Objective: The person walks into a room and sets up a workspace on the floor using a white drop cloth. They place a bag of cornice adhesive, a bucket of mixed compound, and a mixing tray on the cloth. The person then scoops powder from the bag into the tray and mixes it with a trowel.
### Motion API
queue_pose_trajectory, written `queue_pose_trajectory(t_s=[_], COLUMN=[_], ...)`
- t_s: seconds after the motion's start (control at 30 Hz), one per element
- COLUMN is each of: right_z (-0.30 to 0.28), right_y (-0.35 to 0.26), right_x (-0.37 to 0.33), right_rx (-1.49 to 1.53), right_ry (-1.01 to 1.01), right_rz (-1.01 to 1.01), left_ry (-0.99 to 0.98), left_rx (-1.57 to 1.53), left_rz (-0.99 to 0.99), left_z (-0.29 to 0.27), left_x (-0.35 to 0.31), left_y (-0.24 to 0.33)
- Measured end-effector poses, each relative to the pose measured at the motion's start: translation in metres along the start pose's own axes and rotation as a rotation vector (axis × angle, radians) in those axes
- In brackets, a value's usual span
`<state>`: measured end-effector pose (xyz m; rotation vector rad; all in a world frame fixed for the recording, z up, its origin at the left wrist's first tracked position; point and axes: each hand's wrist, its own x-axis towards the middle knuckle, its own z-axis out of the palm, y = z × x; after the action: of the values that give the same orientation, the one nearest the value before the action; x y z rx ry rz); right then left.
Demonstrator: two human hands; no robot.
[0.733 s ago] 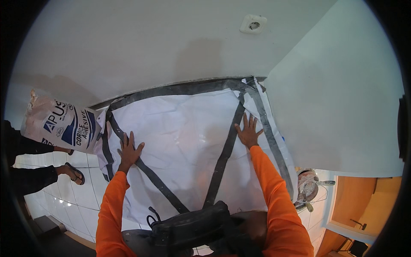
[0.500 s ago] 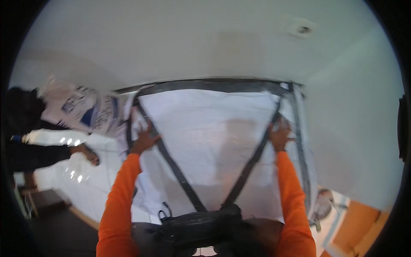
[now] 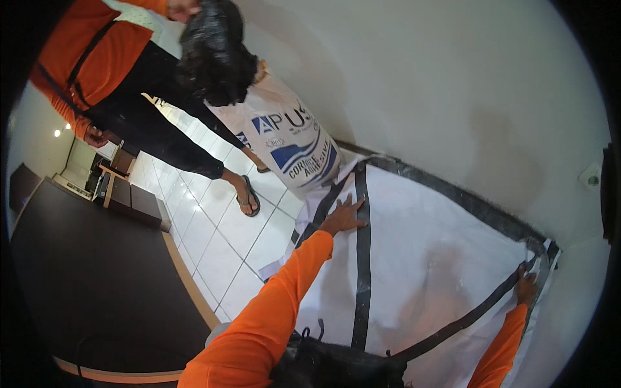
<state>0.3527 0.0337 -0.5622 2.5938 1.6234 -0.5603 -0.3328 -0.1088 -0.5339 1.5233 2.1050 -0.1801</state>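
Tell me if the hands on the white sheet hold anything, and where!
The left hand holds nothing; it's spread on the white sheet, touching a dark stripe. The right hand is near the sheet's far right corner; gripping can't be told.

You are touching the white sheet (image 3: 414, 207)

Your left hand (image 3: 343, 216) is spreading beside the sheet's left dark strip (image 3: 363, 278); your right hand (image 3: 526, 289) is resting near its far right corner. Beyond its left end, a co-worker (image 3: 107, 61) is holding a black bag (image 3: 217, 52) against a sack (image 3: 284, 136).

The head-worn fisheye looks down at the white sheet (image 3: 420, 216) nearby.
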Motion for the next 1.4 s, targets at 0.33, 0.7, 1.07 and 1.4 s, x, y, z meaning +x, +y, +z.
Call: queue_pose_trajectory(t_s=[0.33,0.7,1.07,1.4], right_z=[-0.021,-0.171,-0.266,-0.256], right_y=[0.033,0.072,-0.029,-0.256], right_x=[-0.108,-0.464,-0.650,-0.766], right_rx=[0.374,0.918,0.688,-0.041], right_ry=[-0.189,-0.717,-0.689,-0.456], right_rz=[-0.470,0.364,0.562,0.383], left_ry=[-0.123,0.334,0.187,0.089], left_rx=[-0.304,-0.292,0.291,0.434], left_rz=[0.197,-0.161,-0.046,0.404], left_z=[-0.179,-0.405,-0.545,-0.483], left_x=[-0.092,-0.261,-0.119,-0.012], left_y=[-0.063,-0.104,-0.038,-0.101])
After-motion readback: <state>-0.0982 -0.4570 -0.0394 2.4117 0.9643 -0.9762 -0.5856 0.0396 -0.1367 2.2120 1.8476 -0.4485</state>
